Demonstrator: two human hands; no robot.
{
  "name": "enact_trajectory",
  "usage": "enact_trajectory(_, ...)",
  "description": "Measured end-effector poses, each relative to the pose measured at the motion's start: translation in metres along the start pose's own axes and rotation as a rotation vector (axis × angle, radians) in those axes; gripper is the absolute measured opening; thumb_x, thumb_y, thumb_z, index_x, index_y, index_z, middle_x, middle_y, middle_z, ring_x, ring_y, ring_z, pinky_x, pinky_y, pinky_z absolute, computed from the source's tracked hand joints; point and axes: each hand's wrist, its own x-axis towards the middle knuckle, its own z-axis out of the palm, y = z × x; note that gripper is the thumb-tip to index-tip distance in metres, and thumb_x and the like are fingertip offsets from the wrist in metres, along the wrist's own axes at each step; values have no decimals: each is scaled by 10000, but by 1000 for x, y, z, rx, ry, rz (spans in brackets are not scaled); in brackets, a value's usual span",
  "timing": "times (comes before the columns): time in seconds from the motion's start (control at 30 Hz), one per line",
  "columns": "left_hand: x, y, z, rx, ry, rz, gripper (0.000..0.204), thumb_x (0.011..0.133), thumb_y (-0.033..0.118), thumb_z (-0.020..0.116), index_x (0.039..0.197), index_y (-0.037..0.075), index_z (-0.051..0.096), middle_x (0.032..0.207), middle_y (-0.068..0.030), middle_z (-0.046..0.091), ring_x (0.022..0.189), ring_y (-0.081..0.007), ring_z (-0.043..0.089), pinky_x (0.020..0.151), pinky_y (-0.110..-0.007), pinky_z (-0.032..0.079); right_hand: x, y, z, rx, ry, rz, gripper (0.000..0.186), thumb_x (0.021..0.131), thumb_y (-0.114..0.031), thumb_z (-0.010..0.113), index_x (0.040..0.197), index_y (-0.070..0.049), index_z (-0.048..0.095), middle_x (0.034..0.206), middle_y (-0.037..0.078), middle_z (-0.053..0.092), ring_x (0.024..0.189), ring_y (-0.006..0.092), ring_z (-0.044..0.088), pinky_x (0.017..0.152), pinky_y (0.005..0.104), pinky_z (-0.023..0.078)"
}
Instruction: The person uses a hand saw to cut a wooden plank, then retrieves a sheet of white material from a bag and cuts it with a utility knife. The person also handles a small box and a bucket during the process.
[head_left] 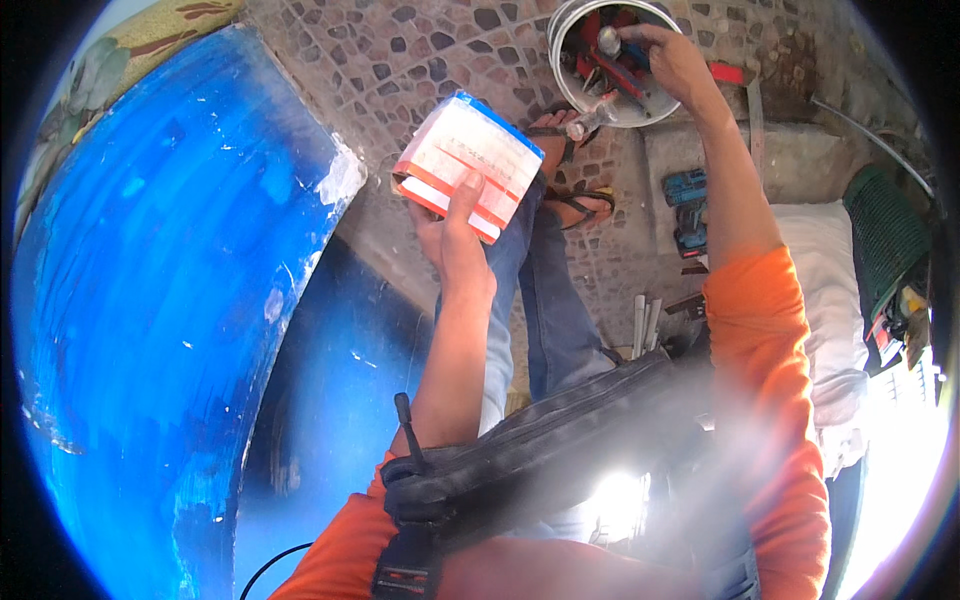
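Note:
My left hand (pixel 455 235) grips a small white cardboard box (pixel 478 152) with orange stripes and a blue edge, thumb across its face. My right hand (pixel 668 62) reaches into a white bucket (pixel 563 80) at the top, its fingers closed on a silver metal tool end (pixel 609 40). Red, black and grey tools (pixel 625 77) fill the bucket, and another metal-ended tool (pixel 590 118) leans over its near rim.
A curved blue-painted structure (pixel 170 300) fills the left. My sandaled feet (pixel 575 208) stand on stone-patterned flooring (pixel 440 50). At the right are a blue-black drill (pixel 686 205), pale pipes (pixel 645 320), a white sack (pixel 820 280) and green mesh (pixel 885 250).

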Motion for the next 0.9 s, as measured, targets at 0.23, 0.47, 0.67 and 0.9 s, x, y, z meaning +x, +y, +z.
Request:
enact_trajectory(0.23,-4,2,6,2,7,-1,699,895,139,792,1493,21,449,1395,-132,596,1275,-241,595,1101,-396,469,32,-43,7,440,-78,399,289,975,-105,498,1082,15,739,1023,103,729,961,232,706,897,392,555)
enact_trajectory(0.47,-6,9,17,-9,-43,-1,701,903,119,775,1507,12,435,1408,-125,580,1297,-236,571,1124,-398,440,70,-16,51,-427,26,422,425,963,-370,568,1076,-10,763,1048,250,757,918,397,757,822,530,593)
enact_trajectory(0.67,-2,11,15,19,-36,-30,727,901,128,785,1518,-2,424,1426,-136,575,1312,-247,565,1137,-400,429,87,-17,67,-352,67,778,430,998,-267,526,1373,-129,684,1438,178,650,1291,408,645,1024,569,538)
enact_trajectory(0.9,-3,10,24,58,-83,13,684,907,128,781,1495,-5,459,1402,-136,597,1287,-250,588,1119,-406,449,78,-17,60,-250,95,859,403,1000,-296,539,1323,-133,718,1397,162,681,1261,365,673,1007,508,563)
